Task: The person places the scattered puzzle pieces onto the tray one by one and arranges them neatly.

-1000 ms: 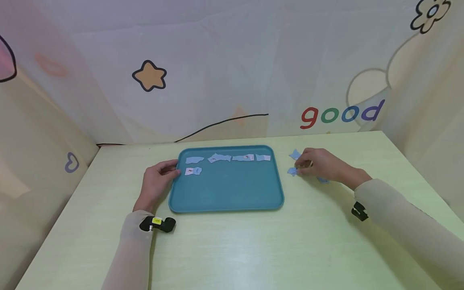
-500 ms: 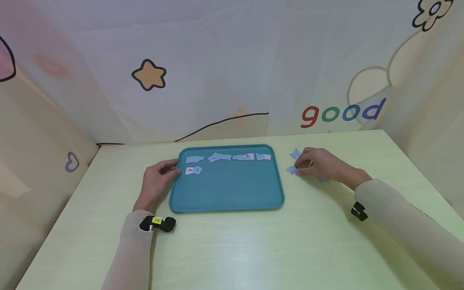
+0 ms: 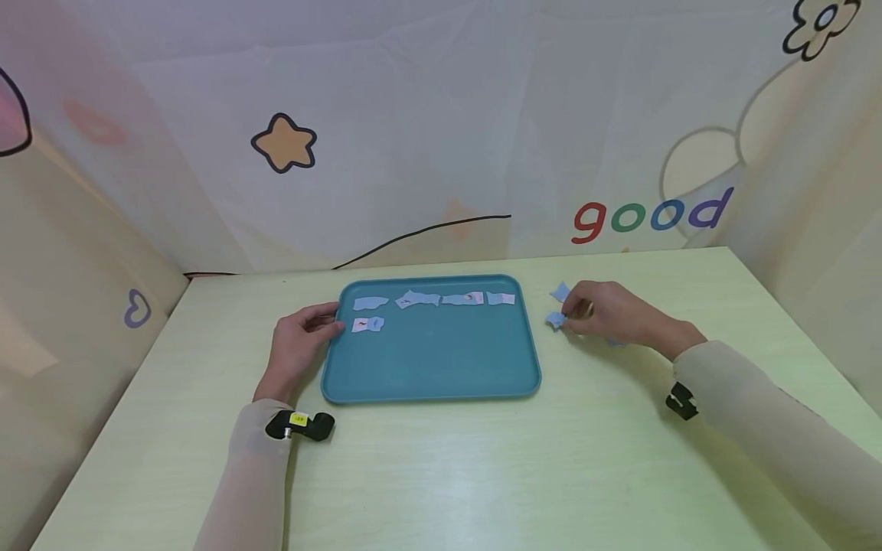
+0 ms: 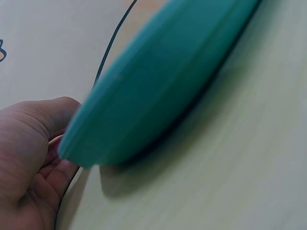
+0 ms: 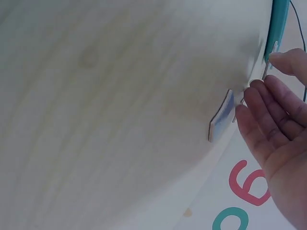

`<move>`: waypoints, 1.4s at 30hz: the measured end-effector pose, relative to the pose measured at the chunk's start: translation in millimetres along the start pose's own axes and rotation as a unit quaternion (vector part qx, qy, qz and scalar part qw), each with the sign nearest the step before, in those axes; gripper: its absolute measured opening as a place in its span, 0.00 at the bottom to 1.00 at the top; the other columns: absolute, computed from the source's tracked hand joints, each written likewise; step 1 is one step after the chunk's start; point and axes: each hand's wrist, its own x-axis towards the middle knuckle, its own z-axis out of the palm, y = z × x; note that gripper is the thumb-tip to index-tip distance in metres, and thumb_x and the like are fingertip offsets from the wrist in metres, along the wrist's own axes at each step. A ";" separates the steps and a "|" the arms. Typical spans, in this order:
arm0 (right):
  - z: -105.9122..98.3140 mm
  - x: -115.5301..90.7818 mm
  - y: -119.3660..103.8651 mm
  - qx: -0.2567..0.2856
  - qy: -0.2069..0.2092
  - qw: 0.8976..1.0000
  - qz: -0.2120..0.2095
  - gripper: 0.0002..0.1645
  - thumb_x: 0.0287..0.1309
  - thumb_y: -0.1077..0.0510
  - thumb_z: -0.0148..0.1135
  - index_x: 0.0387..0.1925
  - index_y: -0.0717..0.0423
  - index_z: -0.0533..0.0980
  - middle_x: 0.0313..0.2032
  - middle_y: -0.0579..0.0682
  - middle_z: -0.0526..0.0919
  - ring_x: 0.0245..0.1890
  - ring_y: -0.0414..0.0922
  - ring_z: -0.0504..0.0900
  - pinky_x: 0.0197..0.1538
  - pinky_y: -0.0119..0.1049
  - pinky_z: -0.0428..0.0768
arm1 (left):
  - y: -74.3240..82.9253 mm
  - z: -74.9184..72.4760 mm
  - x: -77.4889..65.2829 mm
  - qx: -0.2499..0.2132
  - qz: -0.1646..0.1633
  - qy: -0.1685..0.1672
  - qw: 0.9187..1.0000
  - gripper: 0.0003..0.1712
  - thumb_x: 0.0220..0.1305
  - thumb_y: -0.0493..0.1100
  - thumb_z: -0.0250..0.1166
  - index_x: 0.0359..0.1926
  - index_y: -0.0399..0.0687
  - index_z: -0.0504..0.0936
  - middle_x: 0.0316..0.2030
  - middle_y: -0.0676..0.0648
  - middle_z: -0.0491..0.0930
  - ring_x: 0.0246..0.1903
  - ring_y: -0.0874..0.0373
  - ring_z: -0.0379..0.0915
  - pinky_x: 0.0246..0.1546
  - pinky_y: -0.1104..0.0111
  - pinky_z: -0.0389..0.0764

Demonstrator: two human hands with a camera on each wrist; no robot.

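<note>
My left hand [image 3: 299, 344] grips the left edge of a teal tray [image 3: 427, 367], its thumb on the rim. In the left wrist view the thumb [image 4: 48, 112] lies against the tray's corner [image 4: 120, 105]. Right of the tray, my right hand [image 3: 609, 310] pinches a small light-blue puzzle piece [image 3: 554, 321] between thumb and fingertips. The right wrist view shows this thin piece [image 5: 274, 47] edge-on at the thumb, close to the tray. Another blue piece [image 3: 560, 291] lies just behind the fingertips, and one more [image 3: 615, 343] is mostly hidden under the hand.
Several irregular blue and pink pieces lie on the tray: a row along its far side, including a wide piece [image 3: 417, 299], and a pink-and-blue pair [image 3: 367, 325] below at left. The pale table [image 3: 441, 474] meets a printed cloth backdrop [image 3: 413, 138] behind.
The pinched piece has turned slightly and shifted a little away from me in the right fingertips. The left hand and tray stay put.
</note>
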 end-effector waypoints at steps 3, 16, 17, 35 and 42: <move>-1.2 -0.3 0.0 0.012 0.004 1.000 0.001 0.13 0.65 0.62 0.73 0.49 0.62 0.82 0.42 0.50 0.86 0.43 0.49 0.83 0.53 0.47 0.87 | 0.0 0.1 -0.3 0.000 -0.001 0.002 1.000 0.25 0.73 0.38 0.70 0.68 0.39 0.81 0.58 0.36 0.83 0.58 0.46 0.79 0.62 0.61 0.80; -5.5 1.8 -14.6 0.041 0.033 0.998 -0.021 0.14 0.66 0.62 0.73 0.50 0.61 0.82 0.46 0.53 0.87 0.47 0.53 0.86 0.57 0.54 0.85 | 1.5 1.7 0.2 0.003 0.002 -0.001 1.000 0.25 0.73 0.38 0.70 0.68 0.39 0.81 0.58 0.36 0.83 0.58 0.46 0.80 0.62 0.61 0.80; -5.7 2.4 -16.9 0.042 0.035 0.998 -0.022 0.14 0.66 0.62 0.73 0.50 0.61 0.82 0.46 0.54 0.87 0.48 0.53 0.86 0.58 0.55 0.85 | 1.4 1.7 0.3 0.004 0.004 -0.001 1.000 0.25 0.73 0.38 0.70 0.68 0.38 0.81 0.58 0.36 0.83 0.58 0.45 0.80 0.62 0.60 0.80; -4.2 6.6 -26.8 0.036 0.023 0.998 -0.036 0.12 0.66 0.64 0.73 0.50 0.62 0.84 0.44 0.51 0.87 0.46 0.51 0.86 0.53 0.49 0.88 | 3.1 4.6 2.0 -0.003 -0.002 -0.002 1.000 0.25 0.73 0.39 0.70 0.69 0.40 0.81 0.58 0.37 0.83 0.58 0.46 0.79 0.64 0.57 0.80; -5.9 -9.6 -20.3 0.046 -0.010 0.997 -0.062 0.11 0.64 0.63 0.75 0.48 0.58 0.86 0.44 0.46 0.87 0.46 0.48 0.86 0.54 0.47 0.87 | -0.3 1.5 0.2 -0.002 -0.003 0.005 1.000 0.25 0.73 0.38 0.70 0.68 0.40 0.81 0.58 0.38 0.84 0.57 0.46 0.80 0.62 0.58 0.80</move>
